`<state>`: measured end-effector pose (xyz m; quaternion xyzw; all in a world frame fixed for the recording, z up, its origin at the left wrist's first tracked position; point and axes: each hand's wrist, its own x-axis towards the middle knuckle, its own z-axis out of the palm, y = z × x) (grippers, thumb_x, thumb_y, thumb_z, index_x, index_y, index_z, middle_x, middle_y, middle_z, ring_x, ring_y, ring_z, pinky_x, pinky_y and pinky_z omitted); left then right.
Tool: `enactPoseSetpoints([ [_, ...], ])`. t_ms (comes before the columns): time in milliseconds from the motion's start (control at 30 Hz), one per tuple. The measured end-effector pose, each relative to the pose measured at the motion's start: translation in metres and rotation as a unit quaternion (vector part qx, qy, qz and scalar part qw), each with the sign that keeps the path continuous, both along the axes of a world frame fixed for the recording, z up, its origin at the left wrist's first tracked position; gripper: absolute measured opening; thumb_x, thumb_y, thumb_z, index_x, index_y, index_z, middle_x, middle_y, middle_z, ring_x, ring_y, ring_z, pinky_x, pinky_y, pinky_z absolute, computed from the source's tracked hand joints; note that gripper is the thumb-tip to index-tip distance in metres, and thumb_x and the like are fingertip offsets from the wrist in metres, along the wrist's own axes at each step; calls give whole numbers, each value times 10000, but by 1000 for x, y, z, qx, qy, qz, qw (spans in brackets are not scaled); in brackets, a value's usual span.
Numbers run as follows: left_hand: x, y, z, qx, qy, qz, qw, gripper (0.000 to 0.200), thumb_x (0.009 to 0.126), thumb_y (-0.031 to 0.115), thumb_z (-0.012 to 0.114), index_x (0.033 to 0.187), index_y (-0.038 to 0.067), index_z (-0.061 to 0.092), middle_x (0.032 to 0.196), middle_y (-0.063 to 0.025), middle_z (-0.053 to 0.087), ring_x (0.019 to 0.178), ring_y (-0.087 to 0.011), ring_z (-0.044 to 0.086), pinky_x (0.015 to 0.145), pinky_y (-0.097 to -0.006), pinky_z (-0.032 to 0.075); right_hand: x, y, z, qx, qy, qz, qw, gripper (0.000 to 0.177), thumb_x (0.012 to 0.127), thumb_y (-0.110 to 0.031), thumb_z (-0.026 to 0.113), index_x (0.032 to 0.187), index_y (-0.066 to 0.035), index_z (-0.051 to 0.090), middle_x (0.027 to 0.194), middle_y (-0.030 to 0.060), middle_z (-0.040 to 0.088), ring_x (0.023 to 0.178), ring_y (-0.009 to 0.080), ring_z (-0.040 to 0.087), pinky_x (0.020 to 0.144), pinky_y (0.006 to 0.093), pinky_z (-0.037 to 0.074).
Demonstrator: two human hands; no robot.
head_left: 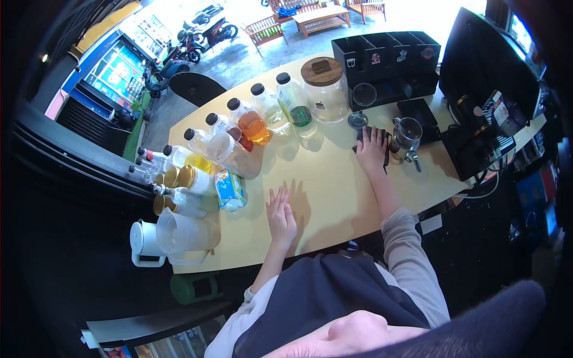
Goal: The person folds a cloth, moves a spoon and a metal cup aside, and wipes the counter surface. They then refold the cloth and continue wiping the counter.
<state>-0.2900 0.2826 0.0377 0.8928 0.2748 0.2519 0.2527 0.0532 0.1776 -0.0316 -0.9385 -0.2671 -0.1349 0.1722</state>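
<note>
My left hand [279,218] is held over the wooden counter [322,197] with its fingers stretched out and nothing in it; its shadow falls beside it. A blue packet of wipes or tissues [230,190] lies to its left. My right hand [372,149] rests with fingers spread on a flat black object [387,149], mostly hidden under the palm. Just right of that hand stands a small glass vessel [407,132] with a metal spout or handle. A round metal lid [358,120] lies just beyond my right fingertips.
Black-capped bottles of coloured liquid [252,125] line the far left edge. Plastic pitchers [179,232] and gold-lidded jars stand at the left. Toward the back are a wood-lidded jar [325,98] and a black organizer [388,65]. Black equipment [471,137] fills the right.
</note>
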Motion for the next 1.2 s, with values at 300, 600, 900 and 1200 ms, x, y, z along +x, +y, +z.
enactPoseSetpoints([
  [300, 9, -8, -10, -9, 22, -60, 998, 471, 1047, 260, 315, 1444, 98, 509, 1546, -132, 418, 1496, -383, 230, 1175, -617, 155, -130, -48, 3, 28, 18, 137, 990, 515, 942, -328, 538, 1438, -190, 514, 1548, 132, 397, 1438, 324, 347, 1173, 543, 250],
  [600, 41, -21, -16, -32, 22, -140, 989, 464, 1042, 246, 333, 1447, 94, 502, 1539, -136, 426, 1495, -383, 234, 1176, -614, 157, -128, -177, 17, 46, 67, 14, 997, 508, 920, -321, 585, 1419, -238, 540, 1540, 106, 419, 1426, 314, 378, 1181, 502, 277],
  [900, 38, -21, -31, -24, 33, -123, 992, 459, 1030, 235, 359, 1443, 102, 507, 1525, -138, 445, 1491, -375, 246, 1180, -601, 164, -122, -189, 5, 4, 0, -122, 993, 533, 946, -323, 522, 1465, -207, 486, 1557, 130, 394, 1446, 334, 347, 1187, 538, 227],
  [1200, 25, 0, -26, -11, 57, -76, 995, 478, 1037, 259, 333, 1475, 115, 463, 1534, -133, 433, 1494, -372, 238, 1182, -599, 161, -237, -99, 14, 12, 78, 193, 978, 519, 945, -282, 551, 1458, -229, 490, 1567, 60, 393, 1474, 265, 314, 1199, 519, 179],
])
